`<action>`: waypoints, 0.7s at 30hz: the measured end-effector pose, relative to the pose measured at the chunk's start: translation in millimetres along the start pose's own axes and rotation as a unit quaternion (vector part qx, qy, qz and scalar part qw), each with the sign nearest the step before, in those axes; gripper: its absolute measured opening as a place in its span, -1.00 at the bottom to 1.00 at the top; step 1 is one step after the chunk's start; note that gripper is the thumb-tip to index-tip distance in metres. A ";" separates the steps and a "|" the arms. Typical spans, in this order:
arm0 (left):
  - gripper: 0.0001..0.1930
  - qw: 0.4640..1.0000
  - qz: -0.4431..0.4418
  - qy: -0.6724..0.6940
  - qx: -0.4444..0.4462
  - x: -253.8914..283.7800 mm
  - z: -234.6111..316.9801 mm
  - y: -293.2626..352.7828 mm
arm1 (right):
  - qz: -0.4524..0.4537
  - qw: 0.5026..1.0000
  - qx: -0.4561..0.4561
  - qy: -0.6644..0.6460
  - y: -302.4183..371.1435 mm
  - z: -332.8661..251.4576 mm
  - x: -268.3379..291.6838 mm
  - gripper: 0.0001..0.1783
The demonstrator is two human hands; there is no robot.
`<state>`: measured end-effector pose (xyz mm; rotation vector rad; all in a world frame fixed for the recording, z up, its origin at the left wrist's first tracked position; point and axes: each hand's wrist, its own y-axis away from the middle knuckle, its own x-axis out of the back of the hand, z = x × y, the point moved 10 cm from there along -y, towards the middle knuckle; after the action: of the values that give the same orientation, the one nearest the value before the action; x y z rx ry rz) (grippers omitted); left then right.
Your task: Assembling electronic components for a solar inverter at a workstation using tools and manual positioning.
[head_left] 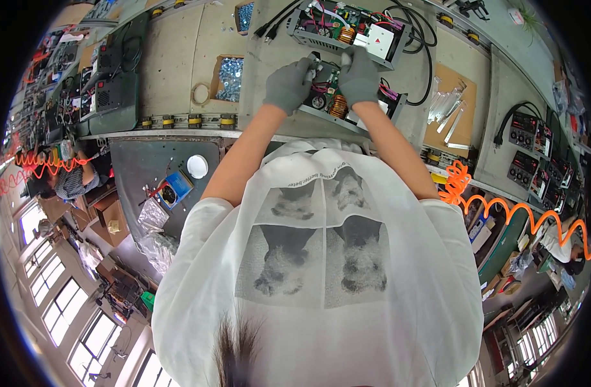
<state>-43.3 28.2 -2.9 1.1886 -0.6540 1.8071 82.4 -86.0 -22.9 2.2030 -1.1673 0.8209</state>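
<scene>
Both hands wear grey gloves and work over the nearer open-topped electronic unit, a metal case with a green board, copper coils and wires. At its left far corner, my left hand has its fingers pinched together around a small piece I cannot make out. My right hand is over the unit's right part, its fingers closed and pointing toward the far side. Whatever they grip is hidden. Just beyond stands a second open unit of the same kind, with a white plate on its right.
Left of the hands are a cardboard box of small screws and a tape ring. Metal strips lie on cardboard at the right. Black cables loop beside the units. An orange coiled hose hangs at the right.
</scene>
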 end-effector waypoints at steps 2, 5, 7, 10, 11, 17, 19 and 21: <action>-0.79 1.000 0.010 0.029 0.002 -4.2 -10.2 1.8 | 0.026 0.998 0.050 0.010 -11.1 -15.6 25.5 -0.65; -0.78 0.987 0.007 0.155 0.049 -4.1 -29.5 -2.1 | -0.103 0.983 0.076 0.133 -21.6 -14.5 6.0 -0.65; -0.77 0.964 -0.006 0.248 0.098 -9.0 -39.6 -2.9 | -0.208 0.959 0.116 0.156 -12.4 -16.7 -24.2 -0.65; -0.77 0.962 -0.002 0.251 0.104 -10.5 -38.5 1.1 | -0.251 0.942 0.064 0.211 -18.2 -9.0 -59.9 -0.60; -0.78 0.963 0.014 0.246 0.106 -7.9 -37.8 1.6 | -0.275 0.930 0.023 0.244 -17.3 -1.2 -67.7 -0.58; -0.81 0.964 0.075 0.224 0.119 -2.4 -36.9 8.1 | -0.276 0.944 0.020 0.178 -14.2 -6.3 -78.5 -0.52; -0.81 0.966 0.087 0.215 0.117 1.2 -33.6 7.8 | -0.260 0.951 0.006 0.164 -14.0 -3.7 -77.8 -0.52; -0.82 0.981 0.047 0.146 0.120 -3.2 -30.4 6.3 | -0.245 0.958 -0.008 0.150 -11.3 -3.5 -74.8 -0.52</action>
<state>-62.2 47.7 -18.1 1.0275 -0.3356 2.1347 57.7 -37.3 -75.3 2.1223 -0.4500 0.8788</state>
